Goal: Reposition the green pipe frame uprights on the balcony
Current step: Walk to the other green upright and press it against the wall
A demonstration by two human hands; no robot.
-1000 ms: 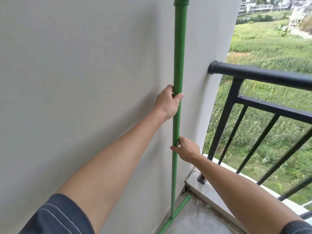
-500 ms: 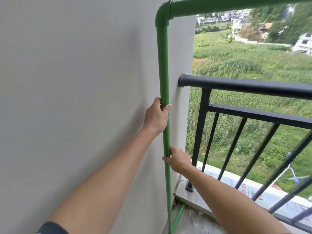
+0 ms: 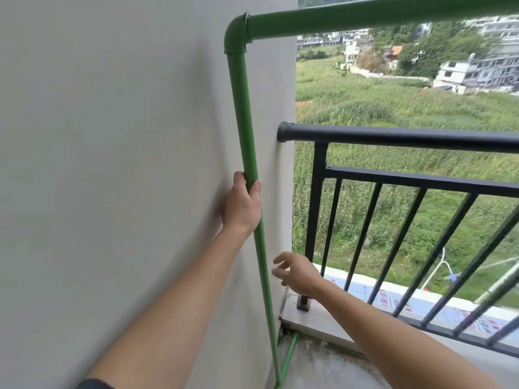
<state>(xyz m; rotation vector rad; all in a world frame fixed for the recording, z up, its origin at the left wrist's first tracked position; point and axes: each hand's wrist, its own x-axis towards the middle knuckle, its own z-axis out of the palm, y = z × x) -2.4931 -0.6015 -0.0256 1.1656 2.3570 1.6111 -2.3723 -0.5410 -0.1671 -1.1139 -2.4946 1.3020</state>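
Note:
A green pipe upright (image 3: 243, 116) stands close against the white wall, running from an elbow joint (image 3: 235, 35) at the top down to the floor. From the elbow a green top pipe (image 3: 379, 16) runs off to the right. A thin green bottom pipe (image 3: 289, 357) lies along the floor at the upright's foot. My left hand (image 3: 243, 206) is wrapped around the upright at mid height. My right hand (image 3: 297, 272) hovers just right of the upright, lower down, fingers spread and holding nothing.
A black metal railing (image 3: 393, 138) with slanted bars closes the balcony on the right, its post bolted to a pale stone curb (image 3: 317, 324). The white wall (image 3: 112, 164) fills the left. The concrete floor (image 3: 323, 366) shows below. Fields and houses lie beyond.
My right hand has let go of the upright and opened beside it. The view has tilted upward, showing the elbow and top pipe. My left hand keeps its grip.

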